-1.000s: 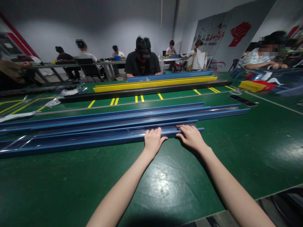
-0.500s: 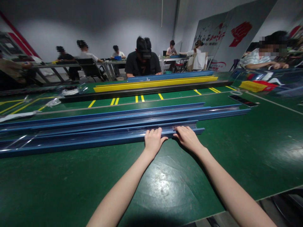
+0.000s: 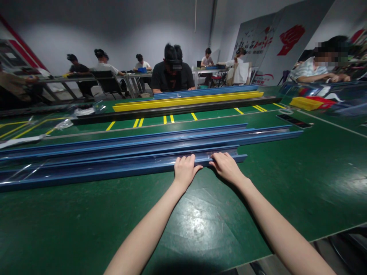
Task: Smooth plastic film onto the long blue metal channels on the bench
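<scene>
A long blue plastic channel (image 3: 114, 168) lies across the green table (image 3: 86, 225), its trough facing up. My left hand (image 3: 185, 168) grips its near wall, with the fingers hooked over the edge and the thumb on the near side. Close to the channel's right end, my right hand (image 3: 225, 165) holds the same wall, fingers bent into the trough. A small gap separates the two hands. Just behind lie more blue channels (image 3: 269, 133), side by side and reaching farther right. The fingertips are partly hidden inside the trough.
Farther back are a yellow channel (image 3: 189, 101), a black channel (image 3: 177, 110) and another blue channel (image 3: 206, 91). A phone (image 3: 294, 121) lies at the right, near yellow and red bins (image 3: 306, 103). A person (image 3: 173, 72) sits across the table; several others sit beyond.
</scene>
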`<move>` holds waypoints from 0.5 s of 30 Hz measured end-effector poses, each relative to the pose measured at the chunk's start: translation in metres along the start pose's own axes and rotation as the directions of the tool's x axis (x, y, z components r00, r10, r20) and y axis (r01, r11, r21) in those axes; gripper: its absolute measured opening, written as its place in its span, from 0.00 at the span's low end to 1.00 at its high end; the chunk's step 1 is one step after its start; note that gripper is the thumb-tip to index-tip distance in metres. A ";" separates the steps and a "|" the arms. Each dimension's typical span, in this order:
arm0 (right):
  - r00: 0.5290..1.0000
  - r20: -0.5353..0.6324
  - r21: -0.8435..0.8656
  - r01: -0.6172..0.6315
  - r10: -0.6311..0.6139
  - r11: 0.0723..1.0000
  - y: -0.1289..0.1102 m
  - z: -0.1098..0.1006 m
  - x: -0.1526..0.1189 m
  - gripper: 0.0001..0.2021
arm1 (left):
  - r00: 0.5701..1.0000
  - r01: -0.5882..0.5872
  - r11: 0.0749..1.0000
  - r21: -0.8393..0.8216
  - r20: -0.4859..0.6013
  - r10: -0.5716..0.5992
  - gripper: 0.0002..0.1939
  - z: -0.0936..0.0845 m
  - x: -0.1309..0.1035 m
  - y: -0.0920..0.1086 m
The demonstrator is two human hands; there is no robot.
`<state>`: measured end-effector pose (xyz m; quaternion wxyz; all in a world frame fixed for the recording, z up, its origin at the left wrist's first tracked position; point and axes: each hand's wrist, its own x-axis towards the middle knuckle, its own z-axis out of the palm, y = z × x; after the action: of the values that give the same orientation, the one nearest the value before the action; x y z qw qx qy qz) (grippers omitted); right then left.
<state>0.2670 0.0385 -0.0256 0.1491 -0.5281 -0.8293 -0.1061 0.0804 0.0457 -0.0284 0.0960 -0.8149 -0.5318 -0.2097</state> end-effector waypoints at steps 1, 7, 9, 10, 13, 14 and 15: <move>1.000 -0.006 0.000 0.004 -0.004 1.000 -0.001 -0.001 0.000 0.11 | 1.000 -0.004 1.000 0.005 -0.001 0.004 0.18 0.000 0.000 0.000; 0.998 -0.067 0.024 0.011 -0.010 1.000 -0.016 -0.003 0.005 0.12 | 1.000 -0.025 0.999 0.025 -0.003 0.025 0.19 0.001 -0.001 0.000; 0.997 -0.081 0.027 -0.005 0.008 1.000 -0.018 -0.003 0.007 0.12 | 1.000 -0.030 0.999 0.032 0.007 0.029 0.18 0.000 -0.001 0.000; 0.997 -0.083 0.025 -0.009 0.011 1.000 -0.018 -0.004 0.008 0.12 | 0.999 -0.032 0.999 0.035 0.013 0.032 0.18 0.000 -0.001 0.000; 0.997 -0.072 0.009 0.013 -0.012 1.000 -0.016 -0.006 0.010 0.11 | 0.999 -0.046 0.998 0.043 0.028 0.044 0.18 -0.002 -0.002 -0.001; 0.997 -0.067 0.000 0.026 -0.026 1.000 -0.015 -0.007 0.011 0.11 | 0.998 -0.051 0.998 0.043 0.029 0.049 0.18 -0.002 -0.002 -0.001; 0.997 -0.064 -0.010 0.036 -0.036 0.999 -0.014 -0.008 0.011 0.12 | 0.998 -0.055 0.998 0.042 0.028 0.054 0.18 -0.002 -0.002 -0.001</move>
<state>0.2511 0.0395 -0.0140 0.1713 -0.5101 -0.8329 -0.1295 0.0781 0.0438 -0.0274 0.1118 -0.8296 -0.5150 -0.1845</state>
